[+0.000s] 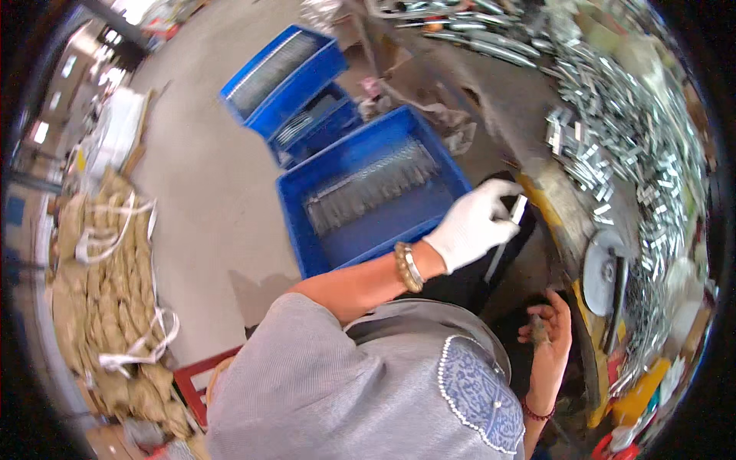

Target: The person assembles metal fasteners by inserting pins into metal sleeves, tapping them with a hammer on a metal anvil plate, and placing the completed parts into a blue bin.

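My left hand (473, 228), in a white glove, is closed on a small silver metal piece (519, 208) held between the fingertips. Below it a thin pale rod (495, 262) slants down; whether the two are joined I cannot tell. My bare right hand (550, 326) is lower right, beside the bench edge, fingers apart and partly bent. Something greyish shows at its fingers, too blurred to name. Nearest the left hand is a large blue crate (303, 230) with a row of thin metal rods (373, 188) inside.
Beyond stand a smaller blue bin (326, 115) and a tilted blue crate (333, 61), both with metal parts. To the right, a bench with a yellow edge (546, 205) carries heaped silver pieces (613, 123) and a round metal disc (603, 272). Brown sacks (111, 291) lie far left.
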{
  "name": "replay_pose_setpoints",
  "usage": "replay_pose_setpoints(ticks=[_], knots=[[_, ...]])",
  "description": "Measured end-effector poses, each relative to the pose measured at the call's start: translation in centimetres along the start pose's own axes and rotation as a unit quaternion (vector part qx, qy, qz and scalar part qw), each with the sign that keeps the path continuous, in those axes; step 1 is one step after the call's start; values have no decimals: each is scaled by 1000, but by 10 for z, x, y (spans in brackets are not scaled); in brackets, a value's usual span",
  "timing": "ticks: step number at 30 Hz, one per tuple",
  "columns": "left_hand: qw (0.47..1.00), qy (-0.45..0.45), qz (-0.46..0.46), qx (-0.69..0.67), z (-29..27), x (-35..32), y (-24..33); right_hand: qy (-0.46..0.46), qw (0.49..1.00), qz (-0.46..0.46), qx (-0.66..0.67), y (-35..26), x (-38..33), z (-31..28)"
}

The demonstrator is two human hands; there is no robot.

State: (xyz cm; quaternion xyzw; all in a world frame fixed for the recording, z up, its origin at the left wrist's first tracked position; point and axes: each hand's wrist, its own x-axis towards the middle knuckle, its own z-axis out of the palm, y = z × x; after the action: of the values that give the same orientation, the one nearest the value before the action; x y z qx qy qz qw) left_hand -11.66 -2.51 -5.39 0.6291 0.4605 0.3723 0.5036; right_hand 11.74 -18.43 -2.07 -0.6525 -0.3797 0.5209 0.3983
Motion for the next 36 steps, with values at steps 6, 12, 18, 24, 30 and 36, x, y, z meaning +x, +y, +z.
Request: replay_pose_setpoints(ticks=[6,12,18,24,30,36], knots=[[940,244,-158,180,-150,-65,-141,-53,998,27,-21,21,14,-1],[779,267,-399,404,-247,-105,-183,-66,995,76,-17,35,25,5],[723,222,-478,447,-275,-95,-231,-73,994,83,-13,40,24,5],[702,298,-477,437,-284,-113,-278,-81,993,84,-16,43,26,1],[731,328,-400,445,-304,-99,-227,-76,994,78,-5,47,28,-1],[819,351,-136,433,-263,-34,-109,-63,995,75,27,48,28,-2]])
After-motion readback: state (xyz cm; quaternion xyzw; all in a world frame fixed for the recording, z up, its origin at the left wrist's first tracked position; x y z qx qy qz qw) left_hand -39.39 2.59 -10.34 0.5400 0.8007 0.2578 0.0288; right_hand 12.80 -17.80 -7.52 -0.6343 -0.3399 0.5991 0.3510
